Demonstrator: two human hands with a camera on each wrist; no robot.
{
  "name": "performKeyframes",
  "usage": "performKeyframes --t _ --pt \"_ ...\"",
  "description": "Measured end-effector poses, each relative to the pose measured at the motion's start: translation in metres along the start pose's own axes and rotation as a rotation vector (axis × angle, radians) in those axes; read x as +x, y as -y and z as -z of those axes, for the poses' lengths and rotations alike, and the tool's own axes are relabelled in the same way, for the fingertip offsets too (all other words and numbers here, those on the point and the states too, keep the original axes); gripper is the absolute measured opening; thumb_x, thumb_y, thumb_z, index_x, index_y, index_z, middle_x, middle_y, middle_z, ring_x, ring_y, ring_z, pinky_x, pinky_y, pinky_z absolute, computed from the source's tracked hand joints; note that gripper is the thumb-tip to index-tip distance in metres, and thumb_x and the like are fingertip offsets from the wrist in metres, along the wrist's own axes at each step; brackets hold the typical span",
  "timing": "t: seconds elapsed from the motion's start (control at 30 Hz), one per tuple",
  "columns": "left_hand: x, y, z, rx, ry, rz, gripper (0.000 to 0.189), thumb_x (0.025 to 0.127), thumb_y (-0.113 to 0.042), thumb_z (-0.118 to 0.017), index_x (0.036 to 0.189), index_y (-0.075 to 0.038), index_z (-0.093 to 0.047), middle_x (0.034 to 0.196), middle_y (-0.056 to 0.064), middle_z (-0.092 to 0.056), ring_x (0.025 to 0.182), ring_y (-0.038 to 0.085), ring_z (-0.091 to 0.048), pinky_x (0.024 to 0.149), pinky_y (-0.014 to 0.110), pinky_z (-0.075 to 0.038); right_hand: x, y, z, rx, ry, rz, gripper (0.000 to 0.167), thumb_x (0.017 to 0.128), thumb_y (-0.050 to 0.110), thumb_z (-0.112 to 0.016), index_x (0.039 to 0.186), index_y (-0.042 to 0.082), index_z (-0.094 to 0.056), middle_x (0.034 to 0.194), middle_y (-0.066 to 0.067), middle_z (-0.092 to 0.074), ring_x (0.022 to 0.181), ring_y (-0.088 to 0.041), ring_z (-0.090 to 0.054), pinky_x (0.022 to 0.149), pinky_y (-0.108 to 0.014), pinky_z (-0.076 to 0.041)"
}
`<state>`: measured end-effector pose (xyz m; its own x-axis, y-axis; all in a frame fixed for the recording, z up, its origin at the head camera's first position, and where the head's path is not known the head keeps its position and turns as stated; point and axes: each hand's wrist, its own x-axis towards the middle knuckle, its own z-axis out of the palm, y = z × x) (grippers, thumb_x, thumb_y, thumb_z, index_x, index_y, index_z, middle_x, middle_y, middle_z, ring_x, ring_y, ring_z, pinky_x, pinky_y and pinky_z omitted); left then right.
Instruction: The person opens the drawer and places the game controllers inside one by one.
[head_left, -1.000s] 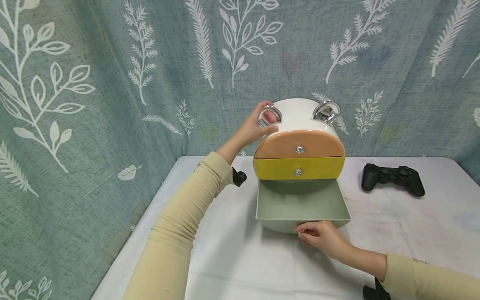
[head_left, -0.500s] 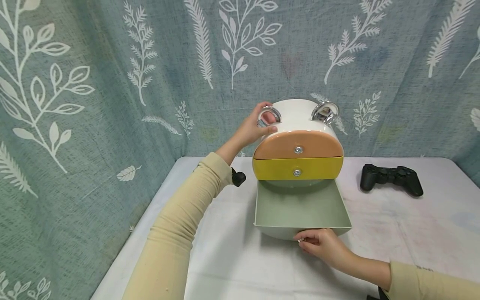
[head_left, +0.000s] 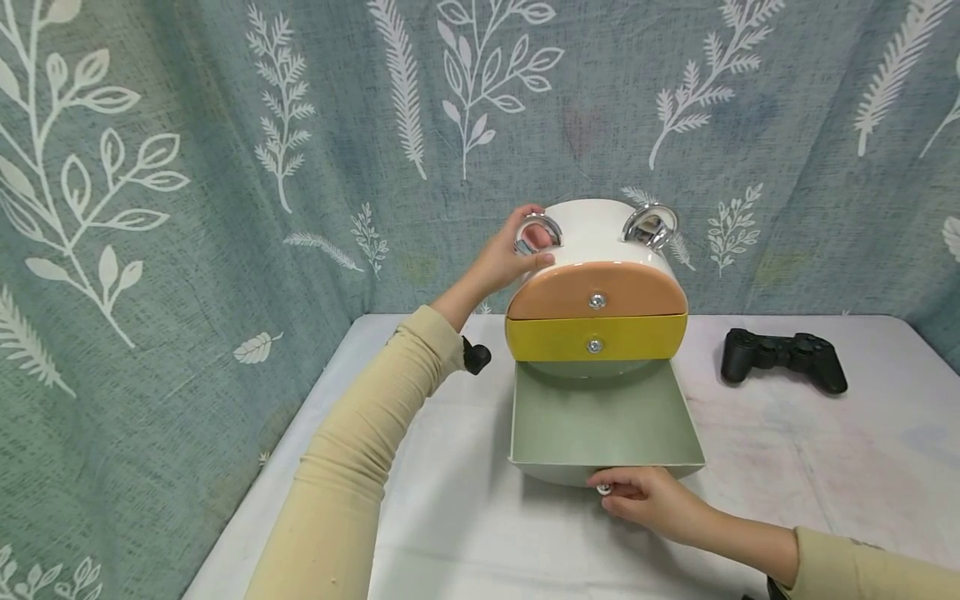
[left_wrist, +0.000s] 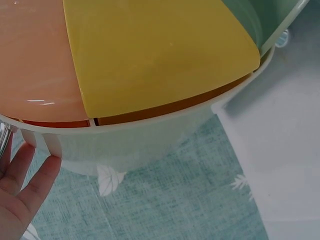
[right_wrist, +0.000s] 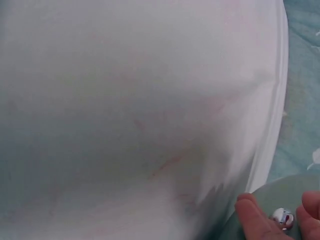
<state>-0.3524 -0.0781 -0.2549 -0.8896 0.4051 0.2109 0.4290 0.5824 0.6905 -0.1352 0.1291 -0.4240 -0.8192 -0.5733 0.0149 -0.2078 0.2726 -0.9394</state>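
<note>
A small rounded drawer cabinet (head_left: 592, 217) with a white shell and two chrome rings on top stands on the table. My left hand (head_left: 510, 250) grips its upper left side around the left chrome ring (head_left: 538, 233); in the left wrist view, fingers (left_wrist: 37, 182) lie against the shell. Its orange drawer (head_left: 637, 292) and yellow drawer (head_left: 555, 337) are closed. Below them, the green drawer (head_left: 600, 417) is pulled far out, with nothing inside. At its front, my right hand (head_left: 660, 500) has thumb and fingers around the shiny drawer knob (right_wrist: 283, 218).
A black game controller (head_left: 783, 358) lies to the right of the cabinet. White cloth (head_left: 442, 500) covers the table. A blue-green leaf-patterned curtain (head_left: 322, 125) hangs behind and along the left side.
The green drawer has slid further out toward me, with my right hand moving along at its knob. The knob shows more between the fingers now. My left hand has stayed on the cabinet.
</note>
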Motion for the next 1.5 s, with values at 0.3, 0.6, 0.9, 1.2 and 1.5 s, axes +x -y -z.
performKeyframes --t 0.3,0.6,0.9,1.2,1.5 --pt "0.000 0.001 -0.001 -0.021 0.007 0.000 0.070 0.080 -0.033 -0.070 0.137 -0.029 -0.029 0.143 0.006 -0.036 0.130 0.027 -0.035 0.100 0.047 -0.034 -0.005 0.000 0.001 -0.006 0.073 -0.002 0.040 0.089 0.016 -0.059 0.119 -0.009 -0.054 0.105 -0.023 -0.062 0.084 -0.003 -0.060 0.062 -0.023 -0.049" --pt "0.001 0.000 0.000 -0.016 0.012 0.000 0.071 0.079 -0.034 -0.070 0.137 -0.030 -0.028 0.142 0.005 -0.037 0.130 0.027 -0.035 0.100 0.047 -0.034 -0.007 0.007 0.004 -0.005 0.088 -0.023 0.039 0.089 0.017 -0.059 0.120 -0.008 -0.054 0.099 -0.021 -0.065 0.084 -0.009 -0.063 0.065 -0.023 -0.050" --pt "0.000 0.000 0.001 -0.021 0.014 -0.014 0.071 0.079 -0.035 -0.070 0.137 -0.030 -0.028 0.142 0.005 -0.037 0.129 0.027 -0.036 0.098 0.047 -0.035 -0.007 0.049 0.042 0.023 0.032 -0.043 0.046 0.092 0.018 -0.056 0.129 -0.006 -0.045 0.101 -0.021 -0.065 0.078 -0.019 -0.066 0.069 -0.035 -0.053" --pt "-0.001 0.002 0.000 -0.017 0.007 -0.012 0.070 0.080 -0.034 -0.070 0.136 -0.030 -0.029 0.143 0.006 -0.036 0.129 0.028 -0.036 0.098 0.048 -0.035 -0.012 0.074 0.088 -0.156 -0.158 0.036 0.047 0.092 0.016 -0.056 0.133 -0.002 -0.042 0.111 -0.020 -0.062 0.093 -0.007 -0.063 0.076 -0.025 -0.051" --pt "0.000 0.001 0.000 -0.015 0.007 0.000 0.070 0.079 -0.034 -0.070 0.136 -0.031 -0.029 0.142 0.007 -0.037 0.129 0.029 -0.036 0.098 0.048 -0.035 -0.012 0.084 0.139 -0.303 -0.334 -0.041 0.057 0.092 0.023 -0.057 0.142 0.012 -0.033 0.117 0.006 -0.059 0.094 0.011 -0.054 0.073 -0.020 -0.048"
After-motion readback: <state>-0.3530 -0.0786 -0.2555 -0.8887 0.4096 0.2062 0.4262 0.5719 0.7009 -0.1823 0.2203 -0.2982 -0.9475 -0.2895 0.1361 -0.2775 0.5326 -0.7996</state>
